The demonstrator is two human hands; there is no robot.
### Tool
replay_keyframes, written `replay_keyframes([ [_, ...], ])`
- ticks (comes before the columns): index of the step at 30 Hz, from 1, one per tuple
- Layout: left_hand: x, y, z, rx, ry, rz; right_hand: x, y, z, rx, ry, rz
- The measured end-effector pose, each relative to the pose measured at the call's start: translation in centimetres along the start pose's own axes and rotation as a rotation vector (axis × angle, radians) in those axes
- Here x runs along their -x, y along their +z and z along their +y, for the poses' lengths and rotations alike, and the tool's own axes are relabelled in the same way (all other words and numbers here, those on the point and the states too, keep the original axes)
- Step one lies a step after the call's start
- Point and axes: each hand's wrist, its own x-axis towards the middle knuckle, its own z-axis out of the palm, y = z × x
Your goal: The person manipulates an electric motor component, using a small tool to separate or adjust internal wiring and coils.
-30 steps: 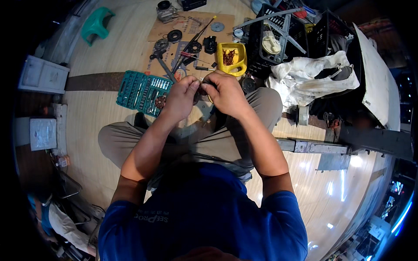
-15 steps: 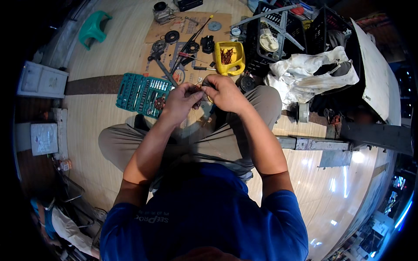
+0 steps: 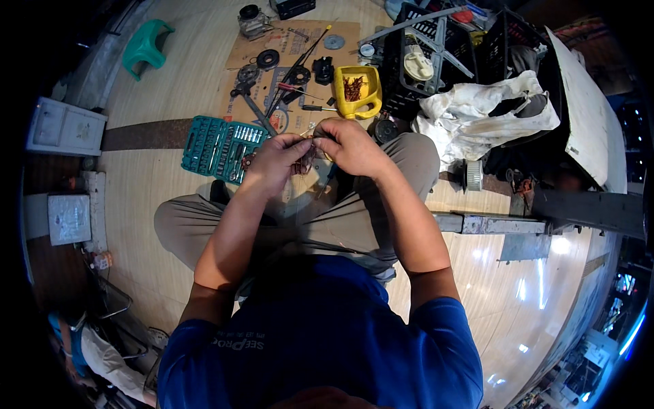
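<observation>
ok, we have the left hand (image 3: 276, 161) pinching a small reddish-brown part (image 3: 306, 163) beside the right hand (image 3: 349, 147), whose grip we can't tell. it's probably light, stiff; we'd hold its edge.

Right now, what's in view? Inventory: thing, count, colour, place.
stool: 1, green, upper left
socket set case: 1, teal, left
cardboard: count unclear, brown, upper centre
screwdrivers: at least 2, red, black, on cardboard
loose parts: several, black or grey, on cardboard
container: 1, yellow, cardboard's right edge
crates: at least 2, black, upper right
cloth: 1, white, right
ribbed wheel: 1, pale, below cloth
other person: 1, teal top, lower left
small part: 1, reddish, centre
left hand: 1, bare, centre
right hand: 1, bare, centre
legs: 2, beige trousers, centre
</observation>
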Motion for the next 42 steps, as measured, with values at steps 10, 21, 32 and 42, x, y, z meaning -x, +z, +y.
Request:
replay_keyframes([
  [10,1.4,0.9,1.5,0.386,-0.107,-0.359,0.1,-1.0,0.8,-0.219,-0.052,-0.140],
  [21,-1.2,-0.5,0.7,0.387,0.052,-0.029,3.3,4.2,-0.1,-0.392,0.356,0.230],
  [32,1.1,1.3,1.8,0.307,-0.037,-0.203,4.6,2.7,4.6,-1.083,0.636,-0.316],
  [42,0.6,2.0,-1.7,-0.598,-0.084,0.002,1.9,0.3,0.5,-0.613,0.695,-0.054],
])
